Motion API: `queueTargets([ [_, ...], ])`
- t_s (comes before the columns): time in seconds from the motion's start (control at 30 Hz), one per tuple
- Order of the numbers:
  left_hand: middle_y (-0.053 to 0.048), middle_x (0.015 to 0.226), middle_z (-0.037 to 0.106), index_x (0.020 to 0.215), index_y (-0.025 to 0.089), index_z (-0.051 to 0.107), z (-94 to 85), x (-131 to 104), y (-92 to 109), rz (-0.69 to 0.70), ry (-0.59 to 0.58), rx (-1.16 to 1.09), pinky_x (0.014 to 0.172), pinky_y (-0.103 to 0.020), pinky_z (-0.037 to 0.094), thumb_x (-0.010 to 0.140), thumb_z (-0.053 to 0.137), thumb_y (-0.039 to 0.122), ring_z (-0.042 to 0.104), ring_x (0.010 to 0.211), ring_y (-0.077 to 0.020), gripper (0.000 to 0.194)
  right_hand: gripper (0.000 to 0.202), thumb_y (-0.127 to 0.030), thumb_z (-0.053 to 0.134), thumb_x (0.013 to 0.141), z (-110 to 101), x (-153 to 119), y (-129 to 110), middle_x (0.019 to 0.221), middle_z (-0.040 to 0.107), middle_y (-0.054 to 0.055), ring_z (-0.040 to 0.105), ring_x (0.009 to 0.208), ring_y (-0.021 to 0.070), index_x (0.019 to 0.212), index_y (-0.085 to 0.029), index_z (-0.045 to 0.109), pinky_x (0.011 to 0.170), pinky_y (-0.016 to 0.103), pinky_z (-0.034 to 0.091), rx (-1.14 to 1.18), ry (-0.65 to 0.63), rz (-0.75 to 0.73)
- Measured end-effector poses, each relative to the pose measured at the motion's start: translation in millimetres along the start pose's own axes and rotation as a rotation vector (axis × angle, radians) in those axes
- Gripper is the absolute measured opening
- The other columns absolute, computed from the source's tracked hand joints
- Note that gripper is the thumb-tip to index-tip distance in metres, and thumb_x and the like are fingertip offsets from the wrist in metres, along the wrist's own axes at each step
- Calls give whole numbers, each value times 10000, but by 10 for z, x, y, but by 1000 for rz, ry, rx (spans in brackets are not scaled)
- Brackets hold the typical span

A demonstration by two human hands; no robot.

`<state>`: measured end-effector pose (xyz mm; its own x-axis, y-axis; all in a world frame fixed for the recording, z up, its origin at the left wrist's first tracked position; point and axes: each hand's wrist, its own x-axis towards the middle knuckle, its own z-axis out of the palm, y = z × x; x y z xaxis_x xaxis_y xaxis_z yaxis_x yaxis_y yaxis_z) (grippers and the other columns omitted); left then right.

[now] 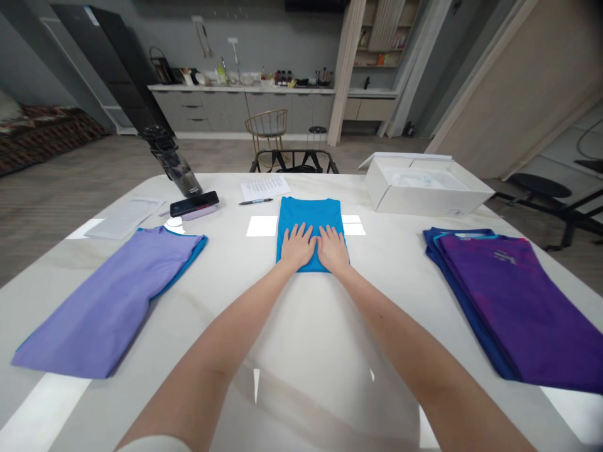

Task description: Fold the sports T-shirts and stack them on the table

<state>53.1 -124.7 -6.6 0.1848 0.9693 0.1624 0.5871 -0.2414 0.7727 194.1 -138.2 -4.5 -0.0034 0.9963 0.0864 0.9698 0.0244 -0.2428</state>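
A bright blue shirt [309, 212], folded into a neat rectangle, lies on the white table [320, 351] straight in front of me. My left hand [298, 246] rests flat on its lower left part, fingers spread. Beside it, my right hand [332, 247] lies flat on the lower right part, fingers also apart. The two thumbs nearly meet at the middle of the cloth. On the left lies a lavender shirt [108, 301] over a blue one that shows along its edge. A purple shirt [527, 301] lies on top of dark blue clothing [475, 320] at the right.
A white open box [424, 198] stands at the back right. Toward the back left are a clear bottle [179, 168], a black phone [195, 204], a paper sheet [125, 217], a printed page [266, 187] and a pen [255, 201]. Beyond the table's far edge stands a chair [294, 162].
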Motion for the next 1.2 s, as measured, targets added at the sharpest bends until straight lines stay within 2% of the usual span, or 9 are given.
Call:
queueTargets([
  [0.27, -42, 1666, 352, 1458, 340, 566, -258, -434, -54, -3, -60, 78, 1282, -516, -41, 949, 565, 502, 135, 1596, -275, 535, 680, -600, 186, 1058, -121, -466, 152, 1717, 189, 57, 161, 1576, 297, 1652, -278, 258, 1245, 601, 103, -37, -70, 11],
  [0.4, -70, 1680, 314, 1464, 307, 557, -375, -638, -39, -2, -93, 149, 1282, -508, -20, 944, 569, 519, 133, 1597, -273, 562, 733, -641, 182, 1043, -159, -649, 168, 1723, 149, 80, 146, 1578, 311, 1664, -252, 211, 1243, 606, 98, -41, -98, 80],
  [0.5, -91, 1676, 315, 1468, 284, 546, -482, -787, -68, 12, -113, 145, 1281, -498, 2, 929, 595, 517, 155, 1593, -276, 589, 726, -629, 210, 1048, -191, -781, 266, 1725, 140, 80, 129, 1581, 318, 1662, -242, 220, 1246, 595, 93, -15, -129, 35],
  [0.63, -97, 1661, 349, 1485, 257, 518, -674, -980, -150, 42, -216, 231, 1277, -512, 93, 979, 529, 377, 220, 1576, -286, 521, 633, -542, 431, 1028, -261, -980, 538, 1690, 288, 83, 238, 1555, 300, 1587, -244, 420, 1261, 516, 143, 129, -128, -132],
  [0.77, -139, 1547, 511, 1399, 195, 578, -791, -1132, -156, 140, -190, 629, 1215, -457, 297, 1011, 338, 134, 480, 1427, -262, 460, 356, -350, 507, 1015, -295, -1146, 690, 1446, 594, 101, 551, 1317, 239, 1295, -222, 687, 1119, 357, 405, 267, 44, -119],
  [0.83, -150, 1363, 638, 1271, 183, 640, -794, -1178, -101, 155, -141, 791, 1112, -427, 400, 990, 345, 79, 600, 1259, -263, 420, 302, -301, 479, 1025, -300, -1185, 666, 1298, 659, 99, 603, 1203, 241, 1192, -224, 719, 1017, 345, 462, 257, 102, -71],
  [0.93, -149, 1173, 680, 1142, 170, 661, -783, -1221, 6, 152, -112, 896, 982, -412, 449, 972, 365, 49, 633, 1118, -271, 362, 282, -261, 460, 1028, -327, -1227, 595, 1200, 661, 113, 598, 1150, 253, 1120, -219, 723, 941, 338, 468, 203, 120, -31],
  [1.07, -138, 1160, 682, 1113, 165, 660, -849, -1339, 76, 199, -141, 898, 971, -401, 434, 977, 367, 40, 616, 1117, -263, 346, 267, -267, 450, 1030, -423, -1414, 619, 1155, 656, 106, 583, 1149, 251, 1065, -216, 710, 923, 332, 461, 184, 76, -108],
  [1.2, -111, 1127, 697, 1102, 169, 671, -983, -1674, 89, 257, -224, 855, 921, -361, 454, 938, 388, -8, 638, 1068, -241, 371, 267, -257, 434, 1024, -558, -1830, 717, 1085, 670, 96, 598, 1084, 257, 1009, -205, 696, 951, 370, 459, 183, 25, -255],
])
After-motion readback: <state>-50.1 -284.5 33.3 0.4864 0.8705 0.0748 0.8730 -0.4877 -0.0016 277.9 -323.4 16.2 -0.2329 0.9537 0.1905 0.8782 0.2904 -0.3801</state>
